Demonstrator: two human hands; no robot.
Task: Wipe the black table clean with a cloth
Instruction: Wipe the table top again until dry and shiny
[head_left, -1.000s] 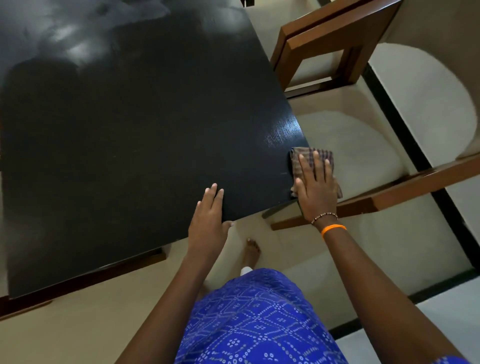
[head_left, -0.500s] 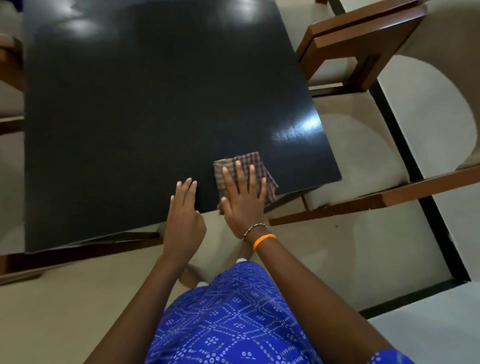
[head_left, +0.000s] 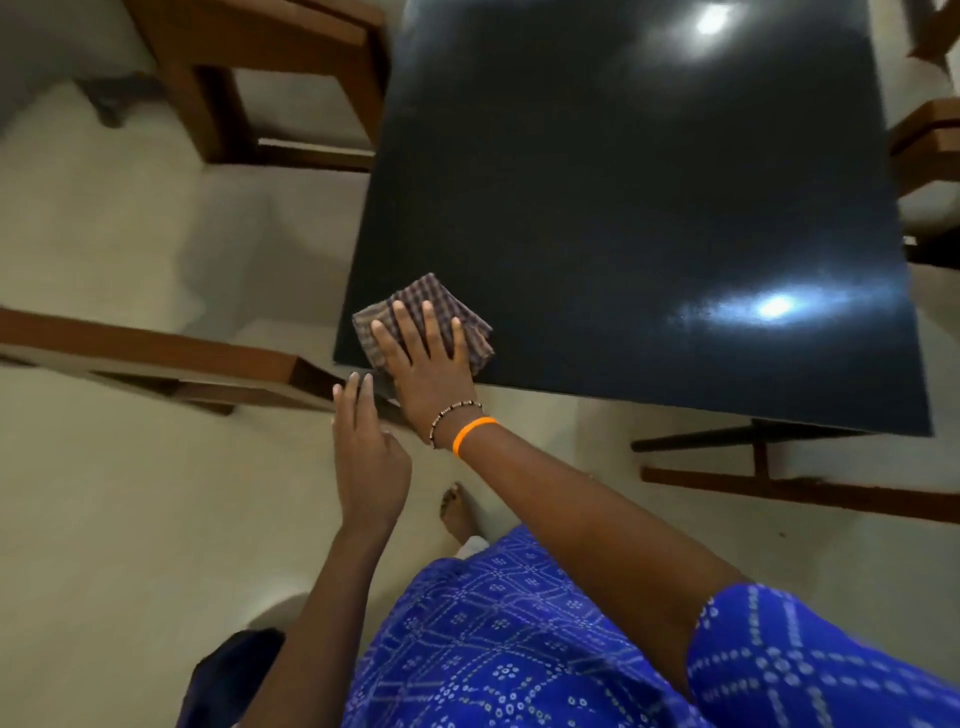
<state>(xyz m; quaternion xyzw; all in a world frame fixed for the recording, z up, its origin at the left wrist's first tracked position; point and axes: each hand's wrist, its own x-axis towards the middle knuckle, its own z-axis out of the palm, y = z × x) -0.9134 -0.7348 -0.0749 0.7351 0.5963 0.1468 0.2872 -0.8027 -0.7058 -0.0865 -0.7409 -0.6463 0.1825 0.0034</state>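
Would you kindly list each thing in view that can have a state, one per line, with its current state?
cloth: folded, lying flat at the table's near left corner.
right hand: open, fingers spread, pressing flat on the cloth.
left hand: open, empty, its fingertips at the table's near corner; contact unclear.
black table: glossy, reflecting two lights, bare except for the cloth.

The person wears a bright blue garment (head_left: 519, 639) printed with white dotted lattice lines and small dotted rosettes; a short sleeve (head_left: 810, 654) of the same fabric ends above the right elbow. The right wrist carries a plain orange band (head_left: 470, 434) and, nearer the hand, a thin beaded bracelet (head_left: 452, 415). Both forearms are bare. One bare foot (head_left: 457, 512) is visible.
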